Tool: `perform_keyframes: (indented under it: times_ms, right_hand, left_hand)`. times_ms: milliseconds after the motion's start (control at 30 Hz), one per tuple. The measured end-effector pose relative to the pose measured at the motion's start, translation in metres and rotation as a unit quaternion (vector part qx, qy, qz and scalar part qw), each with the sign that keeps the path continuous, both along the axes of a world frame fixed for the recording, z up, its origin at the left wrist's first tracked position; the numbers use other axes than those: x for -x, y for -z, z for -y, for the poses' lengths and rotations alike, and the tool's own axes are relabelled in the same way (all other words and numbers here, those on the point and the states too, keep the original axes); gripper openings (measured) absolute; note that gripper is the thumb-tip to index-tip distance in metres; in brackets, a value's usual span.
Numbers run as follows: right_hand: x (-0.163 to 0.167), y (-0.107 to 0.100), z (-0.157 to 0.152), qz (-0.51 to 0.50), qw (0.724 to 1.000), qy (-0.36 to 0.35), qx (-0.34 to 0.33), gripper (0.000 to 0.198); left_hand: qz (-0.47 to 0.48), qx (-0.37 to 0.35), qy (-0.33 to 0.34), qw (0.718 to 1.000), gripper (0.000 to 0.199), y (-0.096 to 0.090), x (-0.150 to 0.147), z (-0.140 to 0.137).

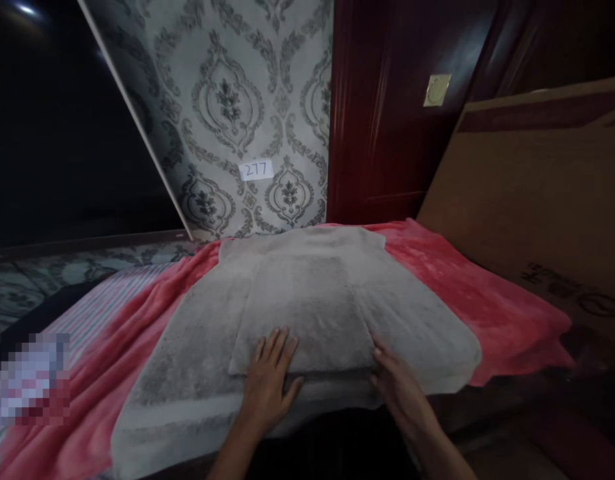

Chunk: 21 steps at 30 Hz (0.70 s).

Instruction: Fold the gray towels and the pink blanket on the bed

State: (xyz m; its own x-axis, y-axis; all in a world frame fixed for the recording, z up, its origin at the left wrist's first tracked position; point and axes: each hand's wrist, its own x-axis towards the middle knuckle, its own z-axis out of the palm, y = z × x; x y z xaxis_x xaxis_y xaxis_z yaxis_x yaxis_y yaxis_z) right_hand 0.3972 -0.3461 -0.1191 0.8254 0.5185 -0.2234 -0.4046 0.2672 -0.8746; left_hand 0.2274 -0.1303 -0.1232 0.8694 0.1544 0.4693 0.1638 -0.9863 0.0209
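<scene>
A folded grey plush cloth [307, 313] lies flat on top of a wider grey plush layer [187, 347], its near edge facing me. My left hand [272, 373] rests palm down at the cloth's near left part, fingers stretched over the fabric and thumb out to the side. At the near right corner is my right hand [394, 380], its fingertips on the cloth's edge and its thumb lower down at the fold. The corner seems to be pinched between them. The undersides of the fingers are hidden.
A pink-red blanket [452, 293] spreads beneath the grey layers on both sides. Striped fabric [102, 300] shows at the left. A large cardboard box [537, 200] leans at the right. Behind stand patterned wallpaper [227, 100], a dark red panel [382, 100] and a dark screen [62, 133].
</scene>
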Motion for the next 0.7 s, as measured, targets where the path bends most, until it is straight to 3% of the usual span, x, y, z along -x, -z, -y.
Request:
perform_keyframes:
  times_ms: [100,233,333,467,700]
  right_hand:
    - [0.007,-0.007,-0.001,-0.037,0.998,-0.037,-0.04,0.05]
    - [0.012,-0.013,-0.009,-0.103,0.991,-0.032,-0.081,0.056]
    - [0.015,-0.014,-0.016,-0.175,0.978,-0.048,-0.104,0.047]
    - [0.023,-0.013,-0.026,-0.187,0.974,-0.082,-0.098,0.04]
    - [0.033,-0.022,-0.038,-0.179,0.975,-0.113,-0.07,0.044]
  left_hand:
    - [0.0,0.006,-0.003,1.0,0.069,0.001,0.0,0.0]
    - [0.002,0.012,-0.005,1.0,0.07,0.001,0.0,0.0]
    - [0.001,0.022,-0.006,1.0,0.071,0.001,0.0,0.001]
    - [0.003,0.049,-0.008,0.999,0.068,-0.001,0.0,0.002]
    - [-0.009,0.097,-0.005,0.995,0.067,-0.006,0.0,0.004]
